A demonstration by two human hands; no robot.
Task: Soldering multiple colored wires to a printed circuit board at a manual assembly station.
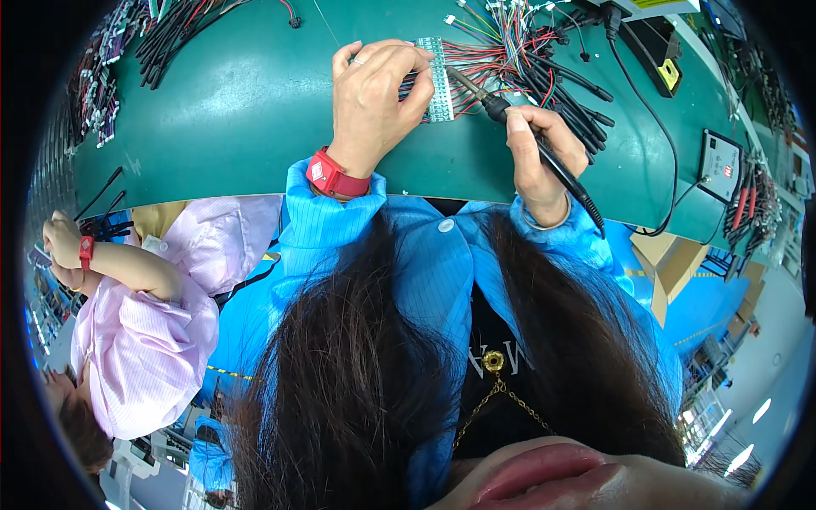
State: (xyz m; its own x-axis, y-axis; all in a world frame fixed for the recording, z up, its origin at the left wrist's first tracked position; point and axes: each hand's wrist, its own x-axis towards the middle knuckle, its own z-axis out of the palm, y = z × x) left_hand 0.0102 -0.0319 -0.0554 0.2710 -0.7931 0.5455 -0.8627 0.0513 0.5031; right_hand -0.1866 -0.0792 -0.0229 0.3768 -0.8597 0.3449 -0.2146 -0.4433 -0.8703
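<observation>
Head view: the circuit board lies on the green table, with red and black wires on its right, and the step in hand appears to be soldering. The right hand grips a soldering iron, its tip at the board's right edge; the left hand bunches its fingers narrowly at the board's left, what they pinch indistinguishable. The next move likely calls for steady tip placement at a joint.
</observation>
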